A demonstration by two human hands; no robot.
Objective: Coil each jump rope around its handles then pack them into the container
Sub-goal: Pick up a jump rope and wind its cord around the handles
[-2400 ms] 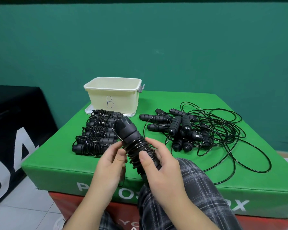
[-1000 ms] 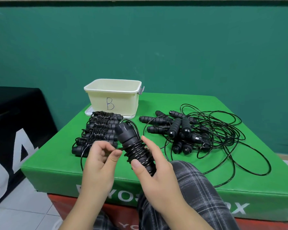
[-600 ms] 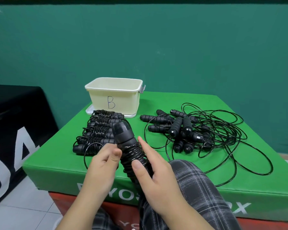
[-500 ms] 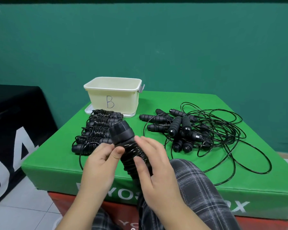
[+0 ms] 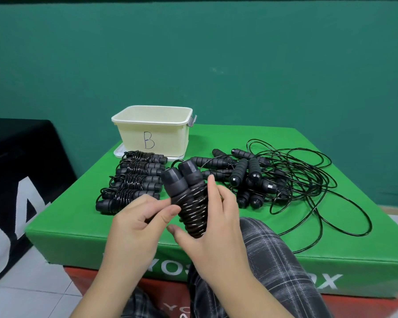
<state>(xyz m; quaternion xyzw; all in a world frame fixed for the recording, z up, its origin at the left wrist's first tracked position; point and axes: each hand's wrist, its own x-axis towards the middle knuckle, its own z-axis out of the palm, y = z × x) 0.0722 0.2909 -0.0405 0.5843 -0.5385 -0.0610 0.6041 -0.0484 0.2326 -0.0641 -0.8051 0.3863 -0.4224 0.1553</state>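
Observation:
I hold one black jump rope (image 5: 189,193) upright over the near edge of the green box, its cord wound in tight turns round both handles. My right hand (image 5: 216,228) grips the coiled part from the right. My left hand (image 5: 138,223) pinches the cord at the coil's left side. Several coiled ropes (image 5: 133,180) lie in a row at the left. A tangle of loose ropes (image 5: 274,180) with black handles covers the right half. The cream container (image 5: 154,131), marked B, stands open at the back left.
The green padded box (image 5: 239,230) sits on a red one. A black padded block (image 5: 16,180) stands at the left. A teal wall runs behind. My knee in plaid trousers (image 5: 269,260) presses against the front edge, and a loose cord loop hangs over it at the right.
The loose loop of cord at the left of the bundle has been drawn in tight. The bundle has turned so both handle ends now show side by side.

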